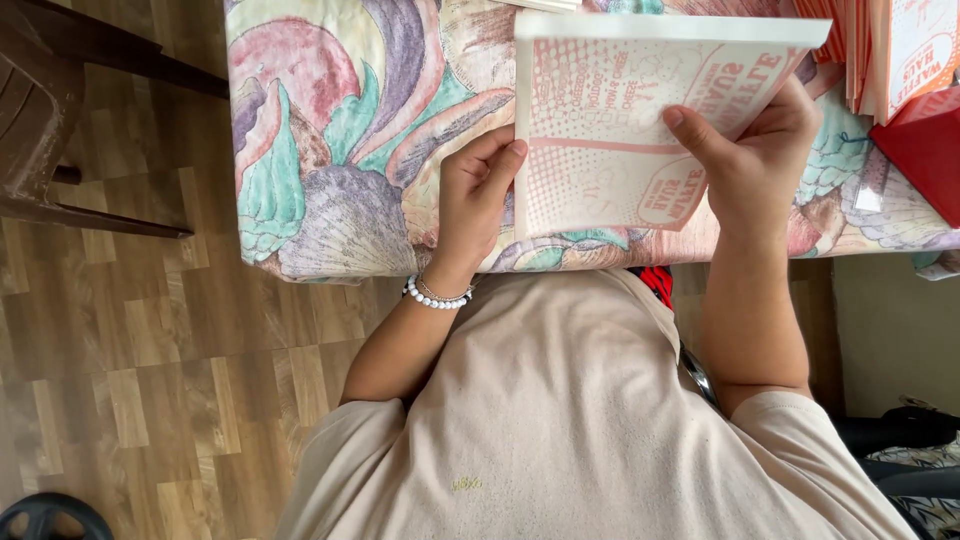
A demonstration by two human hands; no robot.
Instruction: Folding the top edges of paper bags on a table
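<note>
Hands on a printed paper bag at the table's near edge.

We grip the flat paper bag (pixel 640 120) from both sides: our left hand (pixel 478 195) is curled at the bag's left edge, fingers bent over onto its face, a white bead bracelet (pixel 435 296) on the wrist; our right hand (pixel 752 150) closes on the bag's right side, thumb pressed across the orange print, fingers hidden behind. The bag is white with orange printing and lies over the floral tablecloth (pixel 350 130). Right of the bag stands a stack of similar orange-and-white bags (pixel 880 50), with a red box (pixel 925 150) just below that stack. Far left of the bag, a dark wooden chair (pixel 50 110) stands on the wood-pattern floor (pixel 150 380).
</note>
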